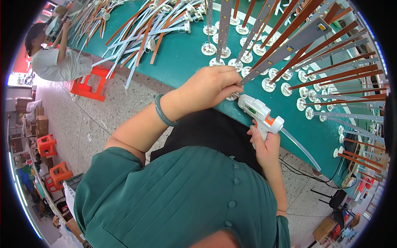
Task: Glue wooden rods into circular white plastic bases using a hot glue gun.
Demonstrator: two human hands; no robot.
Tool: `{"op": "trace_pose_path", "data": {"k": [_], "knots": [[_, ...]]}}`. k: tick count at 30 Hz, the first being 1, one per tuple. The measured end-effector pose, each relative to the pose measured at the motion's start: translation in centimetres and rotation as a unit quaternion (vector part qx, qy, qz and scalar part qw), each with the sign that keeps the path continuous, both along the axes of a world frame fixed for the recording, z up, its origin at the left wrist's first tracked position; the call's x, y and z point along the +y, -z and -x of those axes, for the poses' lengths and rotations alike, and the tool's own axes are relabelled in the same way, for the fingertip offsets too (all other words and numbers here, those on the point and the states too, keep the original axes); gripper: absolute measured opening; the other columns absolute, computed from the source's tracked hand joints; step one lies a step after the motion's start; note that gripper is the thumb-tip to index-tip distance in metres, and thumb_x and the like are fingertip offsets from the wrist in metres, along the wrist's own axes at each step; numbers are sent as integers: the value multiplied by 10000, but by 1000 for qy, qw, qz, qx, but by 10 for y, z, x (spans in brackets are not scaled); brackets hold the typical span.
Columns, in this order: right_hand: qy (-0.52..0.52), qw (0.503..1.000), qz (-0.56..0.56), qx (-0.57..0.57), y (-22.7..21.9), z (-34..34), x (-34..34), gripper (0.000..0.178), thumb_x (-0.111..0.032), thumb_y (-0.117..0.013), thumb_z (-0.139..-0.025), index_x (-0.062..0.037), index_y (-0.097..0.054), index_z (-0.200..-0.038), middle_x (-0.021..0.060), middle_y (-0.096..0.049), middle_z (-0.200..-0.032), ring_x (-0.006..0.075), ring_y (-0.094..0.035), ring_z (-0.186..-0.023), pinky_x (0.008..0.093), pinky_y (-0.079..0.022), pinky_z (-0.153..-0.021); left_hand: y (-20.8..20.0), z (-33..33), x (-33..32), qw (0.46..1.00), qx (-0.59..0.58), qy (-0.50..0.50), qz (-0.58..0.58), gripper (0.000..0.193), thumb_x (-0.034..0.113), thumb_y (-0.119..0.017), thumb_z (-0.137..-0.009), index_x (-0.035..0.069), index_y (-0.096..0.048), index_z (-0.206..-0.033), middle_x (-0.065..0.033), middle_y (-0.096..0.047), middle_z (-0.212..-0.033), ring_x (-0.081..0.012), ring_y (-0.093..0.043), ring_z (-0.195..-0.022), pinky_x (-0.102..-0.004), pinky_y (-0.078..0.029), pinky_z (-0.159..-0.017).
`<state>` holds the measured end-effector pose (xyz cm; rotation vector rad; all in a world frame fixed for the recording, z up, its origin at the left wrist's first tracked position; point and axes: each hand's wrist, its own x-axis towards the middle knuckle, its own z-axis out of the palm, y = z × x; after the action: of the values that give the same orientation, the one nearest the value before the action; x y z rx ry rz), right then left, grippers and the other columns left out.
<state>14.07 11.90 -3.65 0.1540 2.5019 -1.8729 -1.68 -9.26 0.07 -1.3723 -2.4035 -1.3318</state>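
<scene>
My right hand (266,146) grips the handle of a white hot glue gun (253,108) with an orange part; a clear glue stick (304,151) trails from its back end. The gun's nozzle points at a round white base (231,97) at the table's near edge, partly hidden by my fingers. Just above that base my left hand (211,89), with a grey-green bangle on its wrist, pinches the lower end of a grey LED strip (285,48). The strip slants up and away to the right. Fingers hide where strip and base meet.
Many strips on round white bases (268,84) stand upright across the green table (165,74). Loose strips (142,35) lie piled at the far left. A co-worker (62,62) is beside a red stool (93,84). Black cables (306,175) hang at the right.
</scene>
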Motion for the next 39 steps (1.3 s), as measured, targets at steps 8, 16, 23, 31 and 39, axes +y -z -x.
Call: {"op": "trace_pose_path", "data": {"k": [8, 16, 23, 31, 39], "knots": [[23, 989, 130, -69, -6, -4, 13, 298, -115, -591, -957, 70, -583, -1191, 95, -690, -910, 77, -562, -651, 212, -432, -587, -7, -8, -2, 999, -10, -4, 37, 81, 27, -658, -864, 12, -634, -940, -117, -637, -891, -304, -634, -802, -375, -516, -704], [2, 974, 216, -69, -6, -20, 30, 367, -107, -574, -949, 89, -536, -1257, 158, -702, -1050, 110, -576, -666, 241, -467, -616, -8, -13, -2, 999, -33, 33, -26, 173, -11, -599, -865, 11, -638, -1033, -129, -637, -927, -326, -644, -837, -399, -525, -730], [-11, 982, 170, -76, -5, -13, 22, 365, -111, -575, -951, 82, -543, -1260, 147, -704, -1033, 105, -575, -677, 227, -449, -600, -9, -12, -1, 998, -21, 46, 25, 244, -37, -647, -844, 34, -673, -1076, -111, -678, -956, -299, -671, -873, -376, -542, -759], [-1, 984, 152, -92, -12, -3, 14, 310, -126, -609, -942, 65, -596, -1186, 102, -702, -945, 76, -565, -648, 230, -462, -584, -6, -13, -1, 998, -29, 47, 17, 245, -49, -641, -839, 38, -675, -1066, -105, -671, -940, -296, -665, -859, -369, -540, -751], [3, 983, 143, -113, -10, 0, 17, 290, -149, -587, -963, 49, -582, -1175, 103, -671, -862, 87, -559, -619, 212, -419, -546, -6, -13, -2, 998, -37, 53, 16, 249, -58, -625, -842, 37, -668, -1069, -103, -667, -941, -297, -661, -859, -370, -537, -750]]}}
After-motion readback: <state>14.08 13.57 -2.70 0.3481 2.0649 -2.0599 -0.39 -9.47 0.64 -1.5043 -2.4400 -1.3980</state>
